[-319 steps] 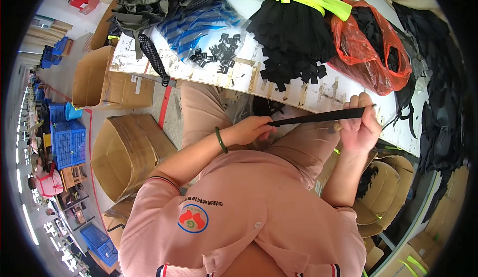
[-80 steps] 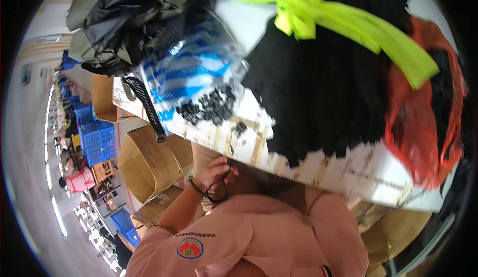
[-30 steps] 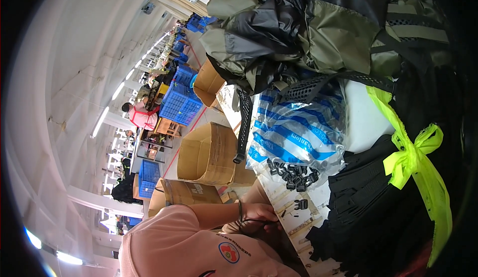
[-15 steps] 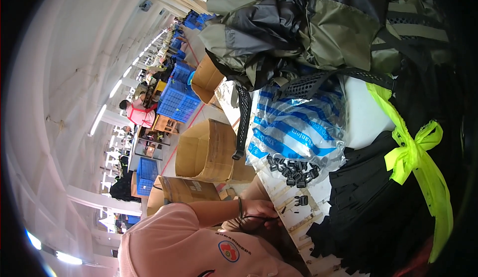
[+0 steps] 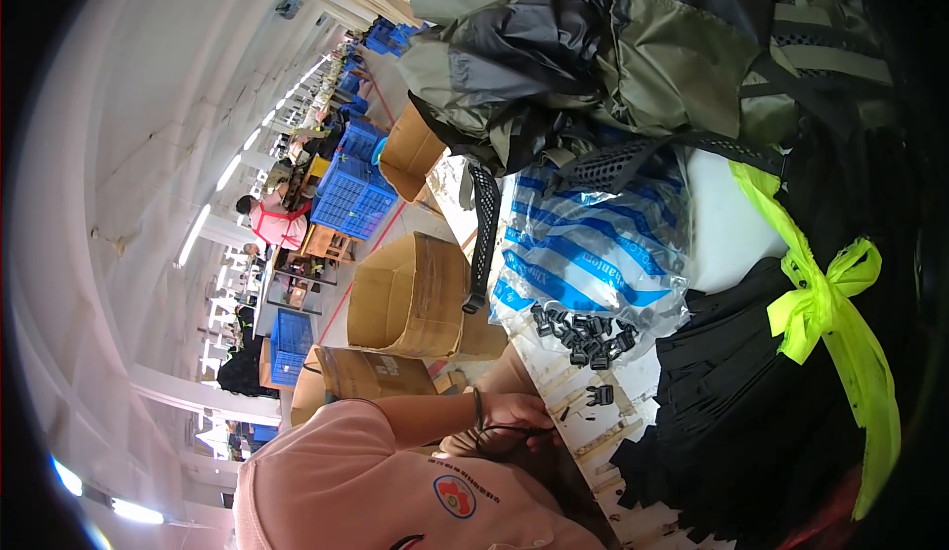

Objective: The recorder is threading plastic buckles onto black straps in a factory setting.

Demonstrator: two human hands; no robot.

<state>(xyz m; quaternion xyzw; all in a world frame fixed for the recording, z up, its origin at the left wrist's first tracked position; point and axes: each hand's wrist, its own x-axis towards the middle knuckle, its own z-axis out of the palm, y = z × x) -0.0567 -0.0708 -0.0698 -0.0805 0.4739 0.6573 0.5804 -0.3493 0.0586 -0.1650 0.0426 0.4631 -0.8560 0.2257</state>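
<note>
Left hand (image 5: 519,412) low at frame centre, fingers bent just beside the table (image 5: 554,370) edge, tips partly hidden; cannot tell whether they are closed on anything. Strap (image 5: 494,428), thin and black, lies just below that hand, its visible length curving roughly left to right; right hand not made out. Single buckle (image 5: 599,395) on the table, right of the grip, apart.

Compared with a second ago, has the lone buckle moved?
No: judged against the table, the lone buckle keeps its spot, just below the buckle pile in the view.
</note>
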